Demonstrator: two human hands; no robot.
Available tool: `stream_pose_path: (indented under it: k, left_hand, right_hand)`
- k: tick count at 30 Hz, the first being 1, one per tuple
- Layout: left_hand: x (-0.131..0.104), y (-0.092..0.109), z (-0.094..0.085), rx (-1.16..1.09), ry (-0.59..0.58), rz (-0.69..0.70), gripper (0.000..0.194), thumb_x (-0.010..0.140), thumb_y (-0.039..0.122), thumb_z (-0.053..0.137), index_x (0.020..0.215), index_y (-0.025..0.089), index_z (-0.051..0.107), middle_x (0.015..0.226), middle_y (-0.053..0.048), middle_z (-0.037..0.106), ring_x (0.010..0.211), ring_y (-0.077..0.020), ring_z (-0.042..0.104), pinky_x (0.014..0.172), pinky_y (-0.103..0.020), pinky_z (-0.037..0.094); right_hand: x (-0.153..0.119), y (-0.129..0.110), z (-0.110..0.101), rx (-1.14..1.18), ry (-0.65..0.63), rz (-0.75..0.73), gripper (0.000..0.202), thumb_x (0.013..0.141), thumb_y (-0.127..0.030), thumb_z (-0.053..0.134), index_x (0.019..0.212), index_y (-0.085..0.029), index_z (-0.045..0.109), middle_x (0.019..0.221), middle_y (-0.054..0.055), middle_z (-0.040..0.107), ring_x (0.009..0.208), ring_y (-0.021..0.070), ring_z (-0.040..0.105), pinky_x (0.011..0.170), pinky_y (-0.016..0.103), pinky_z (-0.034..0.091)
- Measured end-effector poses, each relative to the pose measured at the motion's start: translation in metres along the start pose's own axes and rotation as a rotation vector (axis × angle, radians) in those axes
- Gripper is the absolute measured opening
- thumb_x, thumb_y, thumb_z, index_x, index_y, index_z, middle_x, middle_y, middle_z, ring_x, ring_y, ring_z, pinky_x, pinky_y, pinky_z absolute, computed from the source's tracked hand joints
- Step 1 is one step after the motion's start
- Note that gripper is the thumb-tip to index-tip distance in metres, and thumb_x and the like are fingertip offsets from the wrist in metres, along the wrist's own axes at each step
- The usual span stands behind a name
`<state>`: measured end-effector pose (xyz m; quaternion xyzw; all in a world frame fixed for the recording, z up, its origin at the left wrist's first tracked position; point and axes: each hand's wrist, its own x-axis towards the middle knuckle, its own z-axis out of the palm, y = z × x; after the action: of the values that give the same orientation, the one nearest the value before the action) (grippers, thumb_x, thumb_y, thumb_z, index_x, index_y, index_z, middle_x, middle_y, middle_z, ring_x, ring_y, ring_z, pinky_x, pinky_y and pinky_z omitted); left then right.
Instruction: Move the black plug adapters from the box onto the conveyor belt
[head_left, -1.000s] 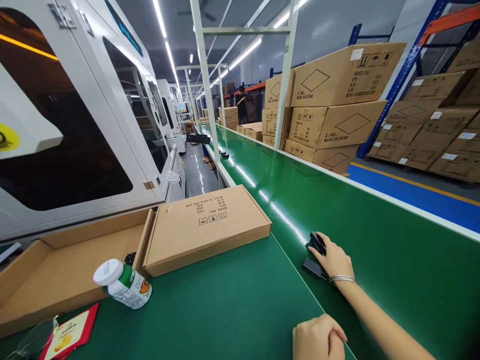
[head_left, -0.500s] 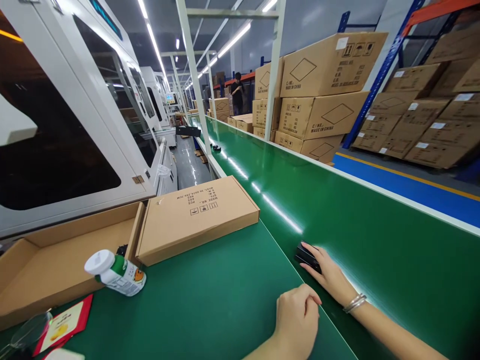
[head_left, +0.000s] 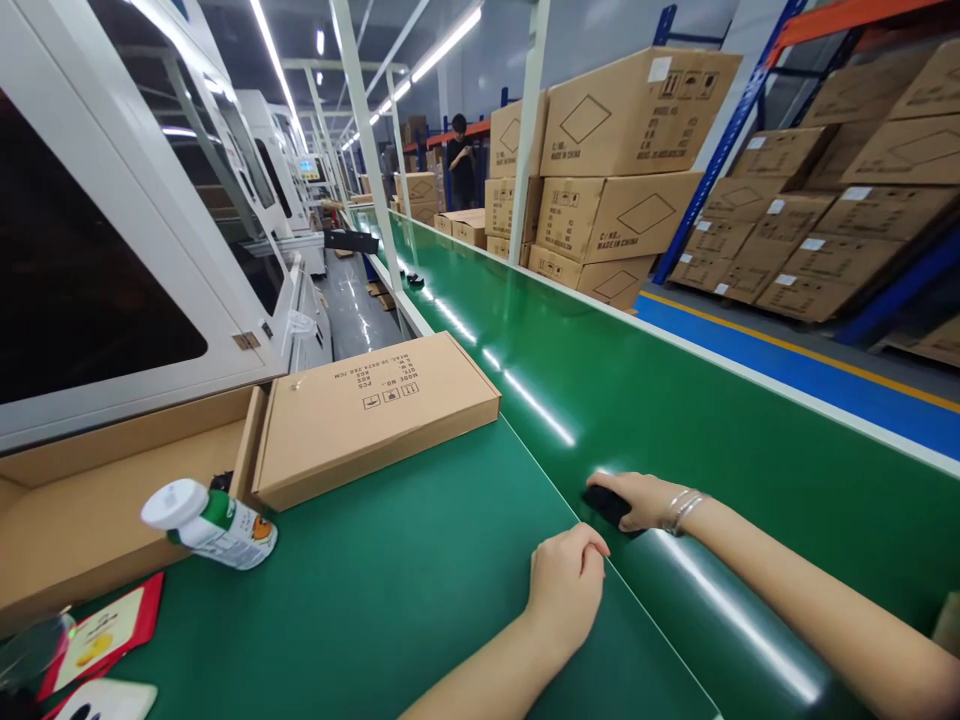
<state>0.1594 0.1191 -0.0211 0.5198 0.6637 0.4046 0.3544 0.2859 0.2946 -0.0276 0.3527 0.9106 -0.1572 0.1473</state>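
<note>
On the green conveyor belt (head_left: 660, 400), my right hand (head_left: 637, 498) is closed round a small black object (head_left: 606, 506); a silver bangle circles that wrist. My left hand (head_left: 568, 585) rests near the right edge of the green table (head_left: 390, 590), its fingers curled in, and whether anything is inside them is hidden. A closed flat cardboard box (head_left: 375, 420) lies on the table beyond my hands, against an open cardboard tray (head_left: 127, 460) at the left.
A white and green bottle (head_left: 214, 525) leans beside the tray. Red packets (head_left: 112, 635) lie at the lower left. Small black pieces (head_left: 414, 280) sit far up the belt. Stacked cartons (head_left: 600, 220) and a standing person (head_left: 460, 165) are beyond it.
The view has shifted slightly, so the surroundings sit further left and higher. My right hand has turned over the black object, with its fingers now covering more of it. My left hand stays curled.
</note>
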Motion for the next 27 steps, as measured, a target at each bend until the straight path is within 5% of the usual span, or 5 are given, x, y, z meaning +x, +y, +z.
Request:
stream_pose_path:
  k: [4, 8, 16, 22, 27]
  left_hand:
    - [0.000, 0.002, 0.001, 0.003, -0.005, 0.008, 0.026, 0.082, 0.018, 0.034, 0.073, 0.023, 0.058, 0.063, 0.003, 0.059, 0.063, -0.0143, 0.055, 0.060, -0.025, 0.036]
    - [-0.002, 0.001, -0.001, 0.008, -0.011, 0.012, 0.026, 0.082, 0.018, 0.033, 0.073, 0.023, 0.057, 0.063, 0.003, 0.060, 0.063, -0.0144, 0.055, 0.059, -0.025, 0.037]
    - [0.002, -0.002, -0.003, -0.035, -0.014, 0.038, 0.026, 0.079, 0.015, 0.033, 0.069, 0.022, 0.056, 0.059, 0.003, 0.059, 0.061, -0.0138, 0.056, 0.057, -0.023, 0.040]
    - [0.002, -0.001, -0.007, -0.079, 0.037, 0.074, 0.026, 0.077, 0.016, 0.034, 0.067, 0.022, 0.057, 0.057, 0.003, 0.058, 0.058, -0.0126, 0.056, 0.056, -0.022, 0.042]
    - [-0.001, 0.002, -0.013, -0.092, 0.030, 0.079, 0.024, 0.078, 0.018, 0.034, 0.071, 0.021, 0.057, 0.057, 0.004, 0.056, 0.056, -0.0117, 0.055, 0.059, -0.022, 0.043]
  right_hand:
    - [-0.014, -0.013, 0.016, -0.023, 0.094, 0.092, 0.049, 0.068, -0.025, 0.065, 0.116, -0.023, 0.054, 0.096, 0.008, 0.062, 0.082, 0.0234, 0.062, 0.060, 0.027, 0.041]
    - [-0.023, -0.025, 0.035, 0.011, 0.256, 0.237, 0.042, 0.088, -0.053, 0.036, 0.112, -0.022, 0.054, 0.101, 0.012, 0.060, 0.081, 0.0276, 0.062, 0.053, 0.028, 0.036]
    - [-0.063, -0.027, 0.022, 0.404, 0.426, 0.189, 0.046, 0.090, -0.056, 0.026, 0.097, -0.022, 0.056, 0.084, 0.005, 0.064, 0.074, 0.0201, 0.061, 0.068, 0.032, 0.047]
    - [-0.167, -0.060, 0.029, 1.673, 0.270, 0.294, 0.043, 0.083, -0.062, 0.044, 0.097, -0.022, 0.051, 0.066, 0.000, 0.058, 0.045, 0.0132, 0.054, 0.040, 0.023, 0.042]
    - [-0.222, -0.084, 0.049, 2.137, 0.134, 0.156, 0.047, 0.085, -0.067, 0.038, 0.083, -0.021, 0.047, 0.057, -0.003, 0.053, 0.033, 0.0096, 0.049, 0.029, 0.015, 0.030]
